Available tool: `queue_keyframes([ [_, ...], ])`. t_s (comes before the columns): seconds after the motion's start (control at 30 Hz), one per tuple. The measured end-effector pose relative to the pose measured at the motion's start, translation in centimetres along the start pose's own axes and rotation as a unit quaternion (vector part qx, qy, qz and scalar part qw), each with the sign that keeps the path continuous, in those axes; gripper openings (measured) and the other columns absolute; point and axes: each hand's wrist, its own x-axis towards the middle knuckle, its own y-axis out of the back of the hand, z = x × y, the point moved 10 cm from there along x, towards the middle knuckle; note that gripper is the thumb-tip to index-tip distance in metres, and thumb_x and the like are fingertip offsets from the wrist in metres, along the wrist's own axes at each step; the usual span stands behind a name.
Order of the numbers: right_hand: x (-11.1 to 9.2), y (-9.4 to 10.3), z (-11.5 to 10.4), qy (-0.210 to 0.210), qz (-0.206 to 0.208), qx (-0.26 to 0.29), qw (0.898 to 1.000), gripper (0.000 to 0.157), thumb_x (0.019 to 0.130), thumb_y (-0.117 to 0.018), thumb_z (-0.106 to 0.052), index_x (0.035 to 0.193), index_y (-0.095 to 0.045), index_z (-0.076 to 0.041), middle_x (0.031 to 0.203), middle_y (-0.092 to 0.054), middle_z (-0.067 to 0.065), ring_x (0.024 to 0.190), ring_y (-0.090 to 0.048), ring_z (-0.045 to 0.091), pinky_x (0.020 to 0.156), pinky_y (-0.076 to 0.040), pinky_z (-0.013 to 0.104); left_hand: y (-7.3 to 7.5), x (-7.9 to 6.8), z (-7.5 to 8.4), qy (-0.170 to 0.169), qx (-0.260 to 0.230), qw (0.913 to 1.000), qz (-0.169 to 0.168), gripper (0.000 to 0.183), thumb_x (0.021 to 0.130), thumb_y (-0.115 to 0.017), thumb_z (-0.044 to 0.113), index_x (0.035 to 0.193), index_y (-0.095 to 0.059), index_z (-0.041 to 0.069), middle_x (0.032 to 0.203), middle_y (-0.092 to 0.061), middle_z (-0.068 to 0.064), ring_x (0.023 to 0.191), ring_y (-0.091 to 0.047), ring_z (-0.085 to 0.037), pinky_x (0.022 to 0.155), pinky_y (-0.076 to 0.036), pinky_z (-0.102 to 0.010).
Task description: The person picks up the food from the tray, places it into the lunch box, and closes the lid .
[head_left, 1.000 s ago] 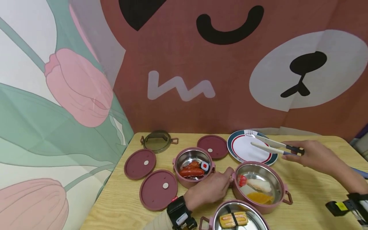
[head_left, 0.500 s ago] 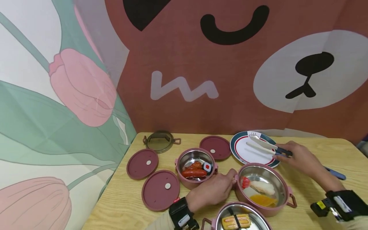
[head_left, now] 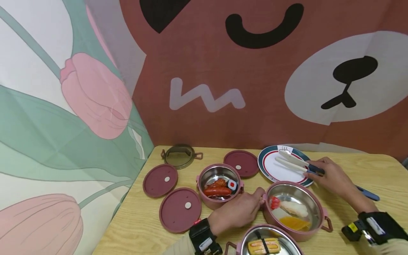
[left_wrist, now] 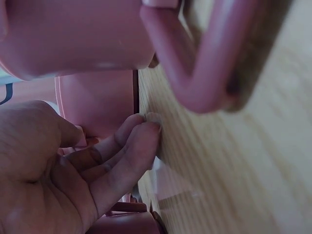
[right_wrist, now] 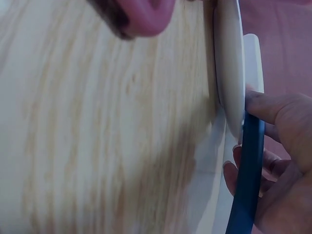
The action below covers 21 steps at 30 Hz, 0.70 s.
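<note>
My right hand (head_left: 329, 177) grips tongs (head_left: 294, 163) with pale arms and dark blue handles. Their tips are over the white plate (head_left: 273, 174) with its blue and red rim. No food shows between the arms. My left hand (head_left: 237, 209) pinches the side handle of a pink steel-lined pot (head_left: 294, 236); the left wrist view shows the thumb and curled fingers at that pink pot (left_wrist: 97, 100). Inside lie a red-tailed shrimp piece (head_left: 291, 208) and an orange-topped piece (head_left: 294, 223). In the right wrist view the handle of the tongs (right_wrist: 251, 161) runs between thumb and fingers.
A smaller pink pot (head_left: 206, 202) holds a sausage, a brown piece and a sushi roll. The front pot (head_left: 243, 244) holds a yellow piece with a black band (head_left: 264, 246). Maroon lids (head_left: 178, 216) and a glass lid (head_left: 179, 162) lie left and behind.
My right hand has moved left with the tongs, bringing their tips further over the plate. The left hand keeps its hold on the pot handle; the whole view has shifted slightly.
</note>
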Motion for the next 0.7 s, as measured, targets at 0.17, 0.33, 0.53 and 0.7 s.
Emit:
queue_keyframes([
  [0.17,0.1,-0.5,0.4,-0.023,-0.024,0.005,0.999,0.073,0.093,-0.073,-0.041,0.137,-0.057,0.015,0.123,-0.051,0.037,0.106,-0.054,0.053,0.084,-0.047,0.069,0.1,-0.3,0.0,0.003,-0.002,1.0000,0.006,0.029,0.111,-0.028,0.035,0.128,-0.044,0.017,0.076,-0.053,0.010,0.067,-0.054,0.005,0.065,-0.043,-0.012],
  [0.33,0.0,-0.2,0.7,-0.014,-0.008,-0.001,1.000,0.073,0.091,-0.075,-0.040,0.136,-0.058,0.015,0.122,-0.050,0.040,0.105,-0.051,0.057,0.081,-0.045,0.072,1.0,-1.5,-0.1,0.019,0.004,0.9997,0.018,0.035,0.111,-0.036,0.029,0.143,-0.042,0.015,0.083,-0.062,0.011,0.079,-0.059,0.007,0.077,-0.049,-0.012],
  [0.53,-0.8,1.5,0.2,0.002,0.059,-0.017,0.998,0.068,0.090,-0.077,-0.035,0.138,-0.058,0.010,0.126,-0.045,0.043,0.111,-0.038,0.063,0.087,-0.031,0.074,5.4,-4.6,-1.0,-0.013,-0.033,0.9961,0.082,0.024,0.109,-0.046,0.022,0.129,-0.056,0.014,0.090,-0.063,0.009,0.074,-0.055,0.007,0.070,-0.046,-0.010],
  [0.7,-0.8,2.7,-2.2,0.036,0.116,-0.017,0.992,0.058,0.086,-0.081,-0.023,0.130,-0.063,0.010,0.125,-0.048,0.040,0.111,-0.037,0.061,0.091,-0.025,0.074,9.6,-9.0,-4.4,0.021,-0.112,0.9839,0.138,0.017,0.108,-0.051,0.024,0.107,-0.067,0.018,0.080,-0.058,0.011,0.062,-0.047,0.002,0.059,-0.041,-0.015],
])
